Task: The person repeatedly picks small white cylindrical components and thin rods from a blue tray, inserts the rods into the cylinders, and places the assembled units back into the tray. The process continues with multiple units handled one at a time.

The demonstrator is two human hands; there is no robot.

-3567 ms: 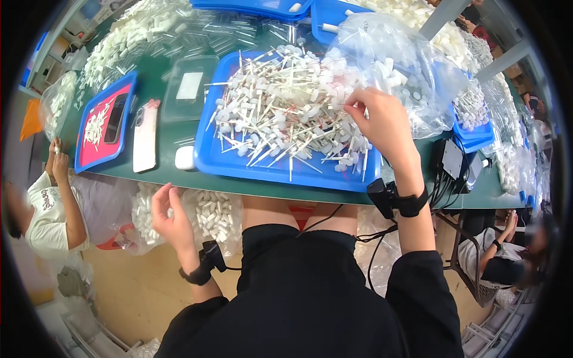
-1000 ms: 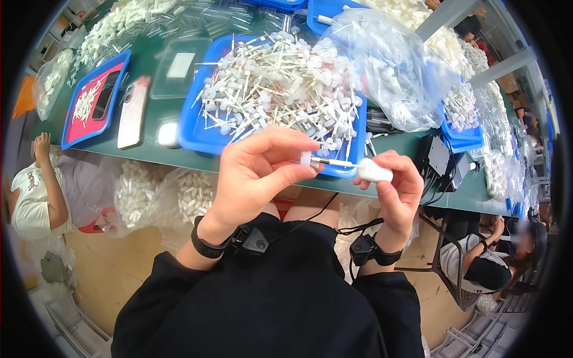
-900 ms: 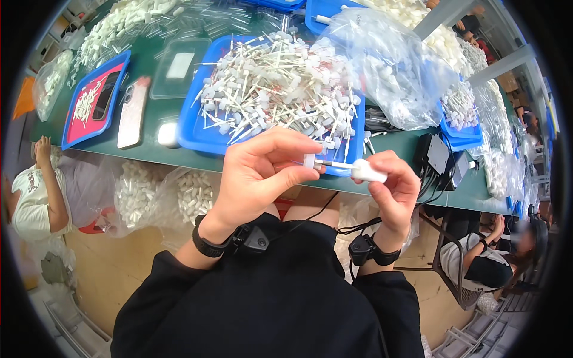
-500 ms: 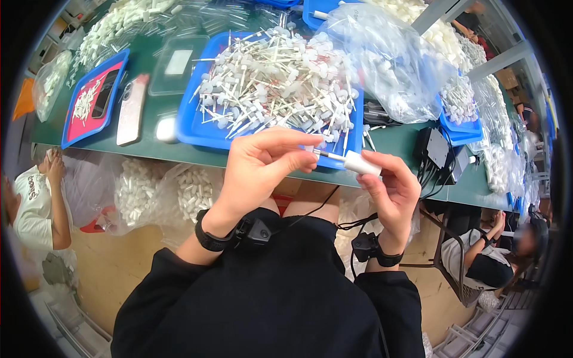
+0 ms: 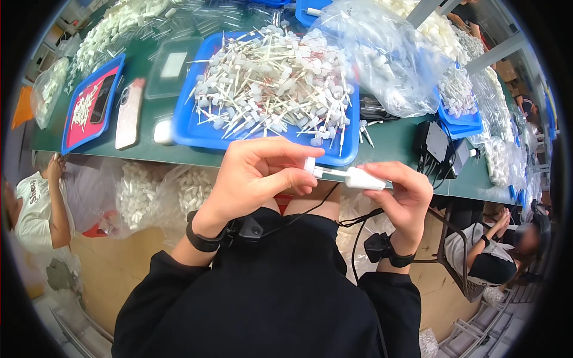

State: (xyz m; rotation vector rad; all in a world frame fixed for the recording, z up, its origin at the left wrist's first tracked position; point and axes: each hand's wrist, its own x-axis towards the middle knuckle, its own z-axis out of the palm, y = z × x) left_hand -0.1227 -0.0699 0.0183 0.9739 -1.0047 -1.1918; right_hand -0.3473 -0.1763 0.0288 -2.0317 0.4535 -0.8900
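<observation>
My left hand (image 5: pixel 256 173) pinches a small white part with a round translucent head (image 5: pixel 310 165), from which a thin stem (image 5: pixel 331 172) sticks out to the right. In the fingers of my right hand (image 5: pixel 401 191) is a white tapered plastic sleeve (image 5: pixel 364 179), its wider end facing left. The stem's tip meets that end; whether it reaches inside I cannot tell. Both hands are above my lap, just in front of a blue tray (image 5: pixel 203 132). That tray holds a heap of similar white stemmed parts (image 5: pixel 274 83), some with thin red wires.
Left on the green table (image 5: pixel 161 107) are a phone (image 5: pixel 129 113), a white rounded case (image 5: pixel 163 132) and a smaller tray (image 5: pixel 67 132) with a dark phone. A clear plastic bag (image 5: pixel 382 59) and black boxes (image 5: pixel 431 146) stand right. Two people (image 5: pixel 36 206) (image 5: pixel 477 250) sit either side.
Both hands have come slightly lower toward me. The right hand has shifted right with the sleeve, and more of the white part in my left fingers shows now.
</observation>
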